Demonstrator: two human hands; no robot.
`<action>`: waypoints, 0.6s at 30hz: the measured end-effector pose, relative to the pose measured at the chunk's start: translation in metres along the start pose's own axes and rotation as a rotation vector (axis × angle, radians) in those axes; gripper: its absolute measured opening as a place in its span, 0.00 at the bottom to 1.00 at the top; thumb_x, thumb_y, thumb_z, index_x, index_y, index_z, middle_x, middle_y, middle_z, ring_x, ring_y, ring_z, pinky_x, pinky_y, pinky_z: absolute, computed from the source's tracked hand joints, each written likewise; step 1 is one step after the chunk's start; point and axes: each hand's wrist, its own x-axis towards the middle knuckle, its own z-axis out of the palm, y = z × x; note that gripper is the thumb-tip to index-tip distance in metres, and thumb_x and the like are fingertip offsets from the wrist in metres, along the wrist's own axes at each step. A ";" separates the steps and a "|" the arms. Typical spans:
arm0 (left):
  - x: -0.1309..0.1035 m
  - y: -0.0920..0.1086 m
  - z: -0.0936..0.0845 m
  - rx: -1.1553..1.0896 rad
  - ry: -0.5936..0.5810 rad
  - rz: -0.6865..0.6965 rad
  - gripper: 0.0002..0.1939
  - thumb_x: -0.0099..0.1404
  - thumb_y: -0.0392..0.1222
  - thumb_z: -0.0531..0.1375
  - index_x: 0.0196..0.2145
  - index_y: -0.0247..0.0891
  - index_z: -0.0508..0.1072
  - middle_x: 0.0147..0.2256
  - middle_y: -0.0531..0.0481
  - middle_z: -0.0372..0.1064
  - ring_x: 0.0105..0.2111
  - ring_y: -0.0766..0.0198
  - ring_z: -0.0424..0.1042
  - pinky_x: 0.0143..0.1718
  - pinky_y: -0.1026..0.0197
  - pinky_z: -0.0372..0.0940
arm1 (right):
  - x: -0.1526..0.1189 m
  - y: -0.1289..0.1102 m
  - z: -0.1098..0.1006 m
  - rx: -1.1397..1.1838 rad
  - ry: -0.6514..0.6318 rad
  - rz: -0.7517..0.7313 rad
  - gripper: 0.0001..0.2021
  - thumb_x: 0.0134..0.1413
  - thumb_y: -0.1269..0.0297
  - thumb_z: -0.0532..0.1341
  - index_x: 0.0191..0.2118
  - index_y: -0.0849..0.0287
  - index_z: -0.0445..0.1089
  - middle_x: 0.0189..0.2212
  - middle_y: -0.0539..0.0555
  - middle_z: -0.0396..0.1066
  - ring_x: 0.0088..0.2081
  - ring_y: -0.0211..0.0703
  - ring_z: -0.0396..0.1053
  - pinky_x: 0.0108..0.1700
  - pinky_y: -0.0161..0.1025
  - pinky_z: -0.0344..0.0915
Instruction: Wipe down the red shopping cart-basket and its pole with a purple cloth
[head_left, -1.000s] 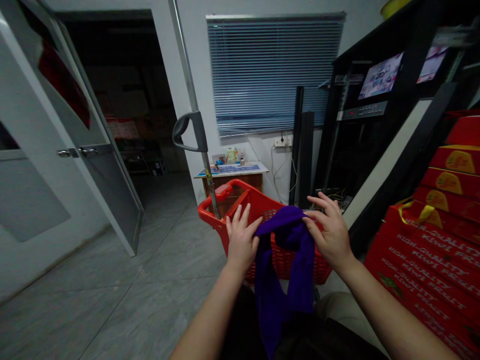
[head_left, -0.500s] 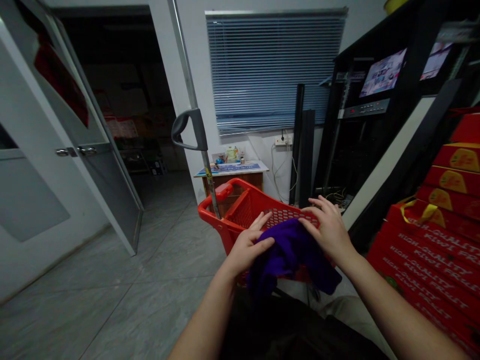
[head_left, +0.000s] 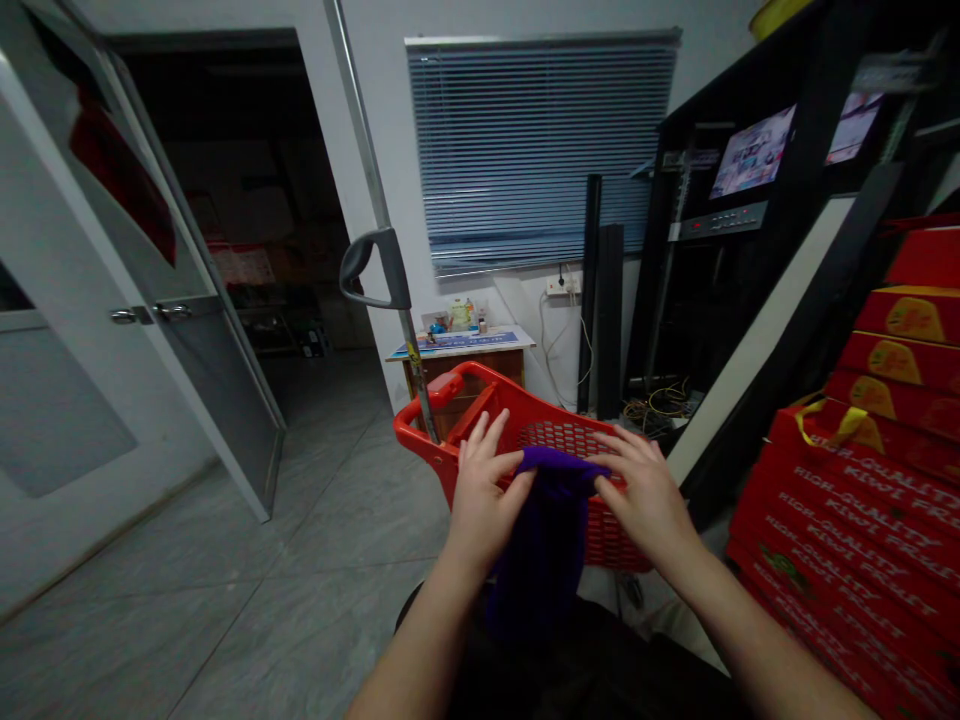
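A purple cloth [head_left: 544, 540] hangs down between my hands, in front of the near side of a red shopping cart [head_left: 555, 430]. My left hand [head_left: 486, 480] pinches the cloth's upper left corner between thumb and forefinger, its other fingers spread upward. At the upper right corner, my right hand [head_left: 637, 485] has the cloth between thumb and fingers. The cloth's top edge is bunched between the two grips, and its lower end lies against dark clothing on my lap.
A metal pole with a grey handle [head_left: 394, 268] rises from the cart's left end. Red kiwi boxes [head_left: 847, 520] are stacked at the right. Behind the cart stands a small cabinet [head_left: 510, 345]. An open door [head_left: 217, 330] is at the left.
Both hands have taken hold of the cloth's top corners. The cloth was draped loosely under open hands and now hangs narrower and straighter. The view has shifted slightly.
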 end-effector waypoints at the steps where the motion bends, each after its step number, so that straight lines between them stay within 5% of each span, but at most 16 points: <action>1: 0.001 -0.001 -0.005 0.063 0.039 0.010 0.09 0.63 0.35 0.61 0.38 0.46 0.80 0.63 0.50 0.60 0.67 0.46 0.48 0.62 0.28 0.40 | 0.003 0.005 -0.003 -0.005 0.013 0.002 0.13 0.56 0.65 0.55 0.41 0.52 0.76 0.53 0.55 0.71 0.62 0.59 0.58 0.61 0.73 0.46; 5: 0.006 -0.010 -0.014 0.051 -0.001 0.014 0.09 0.61 0.35 0.64 0.37 0.47 0.80 0.57 0.50 0.68 0.66 0.44 0.49 0.61 0.24 0.36 | 0.019 0.012 -0.017 0.013 -0.013 -0.039 0.18 0.57 0.68 0.53 0.48 0.48 0.74 0.56 0.52 0.69 0.65 0.57 0.54 0.62 0.74 0.44; 10: 0.008 -0.023 -0.006 -0.308 -0.049 -0.036 0.13 0.65 0.40 0.61 0.47 0.43 0.78 0.55 0.46 0.70 0.65 0.49 0.54 0.63 0.40 0.53 | 0.047 0.009 -0.030 0.031 -0.073 -0.119 0.20 0.57 0.69 0.51 0.49 0.46 0.74 0.58 0.51 0.67 0.66 0.57 0.51 0.62 0.72 0.46; 14: 0.011 -0.028 -0.002 -0.352 0.144 -0.083 0.07 0.61 0.39 0.63 0.37 0.39 0.80 0.41 0.45 0.78 0.58 0.49 0.65 0.59 0.45 0.60 | 0.067 0.013 -0.041 -0.021 0.009 -0.119 0.14 0.57 0.65 0.54 0.42 0.49 0.76 0.55 0.53 0.69 0.65 0.59 0.53 0.62 0.70 0.47; 18: 0.015 -0.025 -0.005 -0.247 0.292 -0.085 0.03 0.59 0.40 0.65 0.31 0.39 0.78 0.39 0.45 0.77 0.53 0.50 0.70 0.58 0.45 0.60 | 0.072 0.021 -0.047 0.000 0.045 -0.115 0.10 0.55 0.62 0.57 0.36 0.52 0.76 0.52 0.54 0.71 0.63 0.58 0.56 0.61 0.64 0.53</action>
